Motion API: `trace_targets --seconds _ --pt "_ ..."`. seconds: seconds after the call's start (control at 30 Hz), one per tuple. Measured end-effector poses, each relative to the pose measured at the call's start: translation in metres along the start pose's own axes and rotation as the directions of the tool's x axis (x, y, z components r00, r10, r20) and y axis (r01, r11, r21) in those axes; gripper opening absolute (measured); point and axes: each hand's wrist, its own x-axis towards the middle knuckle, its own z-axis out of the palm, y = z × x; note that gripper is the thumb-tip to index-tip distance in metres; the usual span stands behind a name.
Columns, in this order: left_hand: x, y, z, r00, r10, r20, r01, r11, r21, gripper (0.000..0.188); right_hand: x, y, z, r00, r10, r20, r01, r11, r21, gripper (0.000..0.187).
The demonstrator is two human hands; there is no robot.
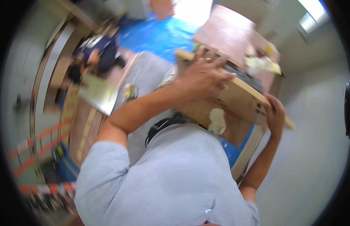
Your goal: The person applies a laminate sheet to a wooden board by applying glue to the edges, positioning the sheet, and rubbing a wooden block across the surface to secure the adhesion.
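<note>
A long light-brown wooden board (243,88) with dark marks on its near face stands on edge in front of my body, sloping down to the right. My left hand (203,73), with a ring on one finger, lies across its upper edge, fingers spread over the far side and thumb along the top. Near the right end, my right hand (275,112) curls over the same edge; its fingertips are partly hidden. A pale cloth-like lump (217,121) lies below the board, close to my shirt. Motion blurs the scene.
Pinkish plywood sheets (227,32) stand beyond the board, beside crumpled pale yellow material (262,64). Blue sheeting (156,35) covers the far floor. At left, another person (97,54) crouches by a shiny panel (99,92). Orange barriers (47,139) stand lower left; a wall (314,150) rises right.
</note>
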Motion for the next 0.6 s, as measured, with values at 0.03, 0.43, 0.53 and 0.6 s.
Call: trace_targets --seconds 0.03,0.43,0.53,0.6 --pt "-0.005 -0.01 -0.007 0.999 -0.028 -0.016 0.027 0.999 -0.021 0.047 -0.007 0.016 -0.001 0.995 0.094 0.019 -0.094 0.995 0.025 0.028" --pt "-0.034 -0.051 0.016 0.97 -0.166 -0.177 0.145 0.982 -0.124 0.039 0.118 -0.124 0.102 0.916 -0.227 0.331 0.3 0.935 -0.189 0.043" --pt "-0.027 -0.057 0.018 0.954 -0.13 -0.27 0.048 0.956 -0.288 0.032 0.125 -0.111 0.136 0.9 -0.225 0.372 0.366 0.855 -0.368 0.046" --pt "-0.018 -0.064 0.026 0.922 -0.108 -0.371 -0.066 0.902 -0.427 0.035 0.121 -0.06 0.153 0.836 -0.503 0.22 0.542 0.692 -0.477 0.044"
